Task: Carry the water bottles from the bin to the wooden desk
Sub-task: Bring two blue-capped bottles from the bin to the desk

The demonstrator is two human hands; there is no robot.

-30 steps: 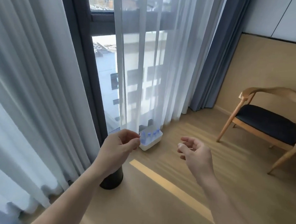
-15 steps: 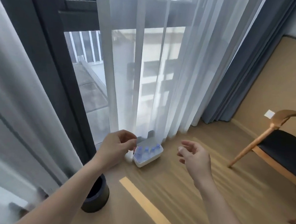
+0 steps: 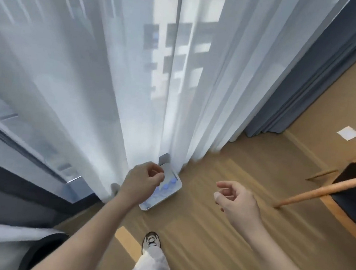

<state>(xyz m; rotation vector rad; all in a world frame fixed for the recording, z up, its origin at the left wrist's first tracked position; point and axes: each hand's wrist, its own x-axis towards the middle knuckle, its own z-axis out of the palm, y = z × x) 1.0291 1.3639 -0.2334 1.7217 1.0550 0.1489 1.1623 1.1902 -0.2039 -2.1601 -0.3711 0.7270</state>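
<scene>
A white bin point(image 3: 174, 191) sits on the wooden floor at the foot of the sheer curtain. Inside it stand several water bottles with blue caps point(image 3: 168, 183), blurred by motion. My left hand point(image 3: 143, 183) hovers above the bin's left side, fingers loosely curled and holding nothing; it hides part of the bin. My right hand point(image 3: 237, 201) hangs to the right of the bin, above bare floor, fingers half curled and apart, with nothing in it. The wooden desk is not in view.
Sheer white curtains point(image 3: 113, 73) and a dark blue drape point(image 3: 310, 78) hang over the window behind the bin. A wooden chair with a dark seat point(image 3: 342, 191) stands at the right. A black round base point(image 3: 44, 250) sits at lower left. My shoe point(image 3: 151, 241) steps toward the bin.
I have walked closer to the bin and tilted my view down. The bin now lies just under my left hand. Both hands keep the same loose pose.
</scene>
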